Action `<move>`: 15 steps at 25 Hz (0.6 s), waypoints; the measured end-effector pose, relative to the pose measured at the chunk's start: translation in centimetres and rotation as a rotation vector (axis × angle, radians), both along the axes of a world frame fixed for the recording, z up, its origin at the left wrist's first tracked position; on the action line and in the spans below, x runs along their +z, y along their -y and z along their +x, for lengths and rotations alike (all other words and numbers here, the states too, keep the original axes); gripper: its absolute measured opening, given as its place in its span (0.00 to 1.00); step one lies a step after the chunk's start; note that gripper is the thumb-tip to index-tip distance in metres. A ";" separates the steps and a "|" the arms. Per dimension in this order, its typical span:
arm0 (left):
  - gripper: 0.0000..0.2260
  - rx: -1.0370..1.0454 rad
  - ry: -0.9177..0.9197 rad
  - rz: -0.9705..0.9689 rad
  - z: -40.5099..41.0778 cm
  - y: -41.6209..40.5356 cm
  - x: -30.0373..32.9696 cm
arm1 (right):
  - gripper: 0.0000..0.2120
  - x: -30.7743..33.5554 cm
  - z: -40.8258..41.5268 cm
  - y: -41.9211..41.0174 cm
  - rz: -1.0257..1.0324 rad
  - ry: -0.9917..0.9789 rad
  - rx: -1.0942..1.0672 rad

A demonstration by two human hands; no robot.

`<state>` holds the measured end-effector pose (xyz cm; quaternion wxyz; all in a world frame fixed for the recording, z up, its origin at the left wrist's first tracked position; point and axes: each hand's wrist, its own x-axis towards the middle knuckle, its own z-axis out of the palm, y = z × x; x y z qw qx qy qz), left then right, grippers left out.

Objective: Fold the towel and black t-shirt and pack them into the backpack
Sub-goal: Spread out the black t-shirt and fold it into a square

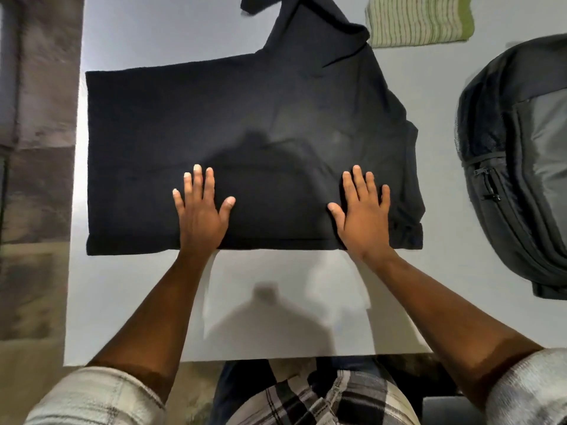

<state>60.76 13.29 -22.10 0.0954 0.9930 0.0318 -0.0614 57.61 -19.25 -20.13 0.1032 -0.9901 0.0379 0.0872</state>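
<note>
I see the black t-shirt (245, 142) lying flat across the middle of the white bench (138, 286), its hem end toward the bench's left edge and its collar end toward the right. My left hand (201, 210) lies palm down on the shirt's near part, fingers straight and spread, holding nothing. My right hand (363, 210) lies the same way further right, fingers straight and slightly fanned, pressing the cloth flat. Both wrists cross the shirt's near edge, which runs straight along the bench. The near sleeve looks folded in at the right corner, bunched just beside my right hand; the far sleeve sticks out toward the top of the view. The shirt's left edge sits just inside the bench's left edge, beyond which there is floor (33, 148). The folded green-striped towel (420, 19) rests at the far right, near the far sleeve but apart from it. The grey and black backpack (521, 164) lies on the right side, apart from the shirt with a strip of bare bench between. Bare bench also stretches from the near shirt edge to me.
</note>
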 end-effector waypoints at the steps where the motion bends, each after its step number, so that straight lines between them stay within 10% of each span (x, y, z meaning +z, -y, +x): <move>1: 0.31 0.009 0.001 -0.004 0.7 -1.6 0.0 | 0.32 0.4 1.3 -1.2 0.015 0.026 0.000; 15: 0.35 -0.033 -0.050 0.092 0.3 -13.0 0.2 | 0.33 -2.3 5.7 -6.6 -0.109 0.042 0.072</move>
